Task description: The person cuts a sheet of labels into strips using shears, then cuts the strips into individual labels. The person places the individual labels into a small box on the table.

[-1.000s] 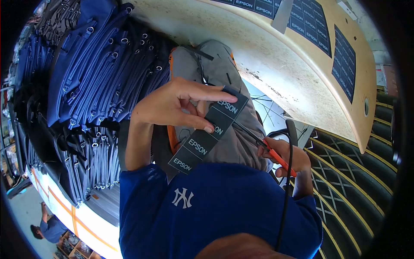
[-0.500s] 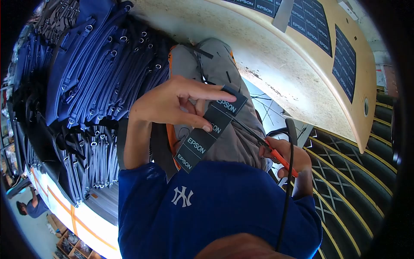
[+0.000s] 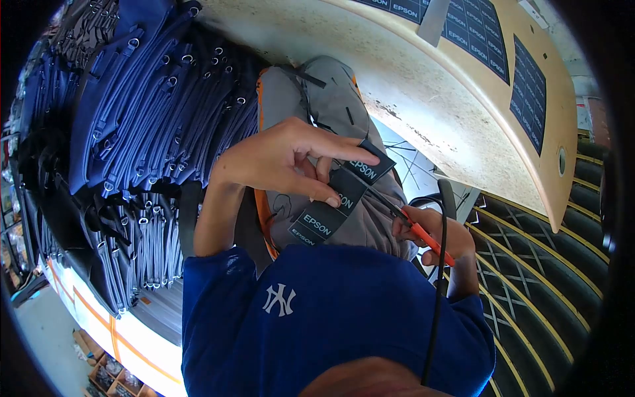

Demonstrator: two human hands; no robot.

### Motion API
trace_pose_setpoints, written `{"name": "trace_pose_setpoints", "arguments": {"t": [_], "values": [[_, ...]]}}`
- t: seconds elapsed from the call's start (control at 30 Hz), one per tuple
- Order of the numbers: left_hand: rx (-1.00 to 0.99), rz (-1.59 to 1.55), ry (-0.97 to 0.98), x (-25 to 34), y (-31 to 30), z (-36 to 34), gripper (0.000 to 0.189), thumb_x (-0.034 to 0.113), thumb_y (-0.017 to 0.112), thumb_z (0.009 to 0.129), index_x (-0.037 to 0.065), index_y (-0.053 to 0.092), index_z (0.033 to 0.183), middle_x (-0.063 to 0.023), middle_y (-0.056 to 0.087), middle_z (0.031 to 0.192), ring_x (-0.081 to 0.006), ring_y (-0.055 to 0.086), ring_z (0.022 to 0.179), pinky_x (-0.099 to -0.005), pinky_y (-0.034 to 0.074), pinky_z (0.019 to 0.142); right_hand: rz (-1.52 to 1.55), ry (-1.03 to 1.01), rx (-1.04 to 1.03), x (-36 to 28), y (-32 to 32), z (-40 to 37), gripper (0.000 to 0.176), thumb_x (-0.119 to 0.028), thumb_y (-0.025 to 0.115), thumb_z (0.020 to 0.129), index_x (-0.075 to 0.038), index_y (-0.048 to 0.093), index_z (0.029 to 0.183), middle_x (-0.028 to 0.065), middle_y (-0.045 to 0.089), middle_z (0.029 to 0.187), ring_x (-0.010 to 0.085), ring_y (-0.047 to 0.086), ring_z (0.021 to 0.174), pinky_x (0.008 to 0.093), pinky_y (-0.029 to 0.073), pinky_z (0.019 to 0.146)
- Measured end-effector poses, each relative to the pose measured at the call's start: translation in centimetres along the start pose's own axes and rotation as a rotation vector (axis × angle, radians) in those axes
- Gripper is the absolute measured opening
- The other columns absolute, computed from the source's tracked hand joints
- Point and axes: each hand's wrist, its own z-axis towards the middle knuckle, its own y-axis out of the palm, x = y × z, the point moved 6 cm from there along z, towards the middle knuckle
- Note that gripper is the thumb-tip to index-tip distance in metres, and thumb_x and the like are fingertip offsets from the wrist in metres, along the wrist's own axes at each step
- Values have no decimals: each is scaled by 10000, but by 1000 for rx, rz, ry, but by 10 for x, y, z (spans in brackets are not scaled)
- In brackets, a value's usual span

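Note:
A strip of black labels (image 3: 316, 223) printed EPSON is pinched between the thumb and fingers of my left hand (image 3: 274, 159), above my lap. My right hand (image 3: 453, 235) is closed around the orange handle of a pair of scissors (image 3: 422, 233). Their dark blades point up and left, with the tips at the strip's right edge, by the line between two labels. The strip's lower end hangs close to my blue shirt (image 3: 370, 298).
Stacks of blue straps with metal rings (image 3: 142, 126) stand at my left. A pale curved tabletop (image 3: 486, 99) lies ahead and right, bearing EPSON label sheets (image 3: 476, 40) and a metal ruler (image 3: 434, 23). Black, yellow-edged slats (image 3: 529, 264) fill the right side. A black cable (image 3: 442, 284) hangs beside my right hand.
My left hand and the label strip have shifted right, and the strip's lower end has risen slightly. My right hand moved a little left and up. The person at the far left is out of view.

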Motion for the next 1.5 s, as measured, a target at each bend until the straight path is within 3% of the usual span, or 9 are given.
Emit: {"name": "trace_pose_setpoints", "arguments": {"t": [0.17,0.27,0.37,0.57,0.63,1.17,1.27,1.33,1.5], "values": [[-25,13,3,2,0,3,645,54,800,661,80,556,1257,7,541,524,-1,361,434,-187,229,416,2,-5,28,3,1,1,824,-782,586,644,-29,533,974,59,525,715,167,540,597,313,415,546],[-26,20,-27,1,0,3,639,48,793,671,78,551,1262,3,547,530,3,377,444,-182,224,413,44,54,34,1,1,2,929,-831,565,595,32,522,936,35,508,702,95,466,558,234,355,506],[-30,-10,-36,-1,0,3,634,37,787,679,79,549,1264,-1,549,535,9,389,452,-179,217,407,27,22,46,4,0,0,929,-837,549,602,31,520,932,29,507,693,99,473,557,236,358,502],[-43,-19,-52,0,0,5,634,22,781,684,80,544,1268,1,549,542,15,384,454,-169,219,405,-57,25,55,3,0,-1,747,-758,548,704,-45,553,927,36,528,639,162,541,538,295,407,505],[-50,13,-29,1,0,5,632,22,780,686,81,544,1269,3,543,536,14,376,449,-170,220,405,-65,100,106,-5,1,1,799,-808,408,730,-23,538,807,13,495,577,129,497,494,264,373,474],[-49,-25,-14,-4,-1,3,617,33,786,682,84,560,1254,11,516,522,5,368,437,-181,219,400,-200,210,74,10,3,-3,665,-695,398,836,-63,531,682,33,496,539,195,513,480,326,398,475],[-57,-11,-14,-2,-1,3,614,35,787,681,85,563,1251,10,519,527,4,362,437,-182,214,400,-240,138,128,6,1,-3,560,-579,465,874,-60,531,676,32,488,521,189,499,459,324,392,464],[-49,-17,-42,-5,-2,2,616,38,788,681,86,561,1253,12,520,527,7,350,437,-184,203,401,-296,186,102,5,0,-3,417,-418,608,851,-23,547,733,88,508,524,220,512,468,362,379,482],[-53,-1,-47,-7,-6,3,620,40,787,683,82,556,1257,14,514,526,12,341,440,-179,195,406,-208,162,93,5,-2,-2,376,-359,640,843,-19,539,718,87,499,526,218,489,461,357,372,479]]}}
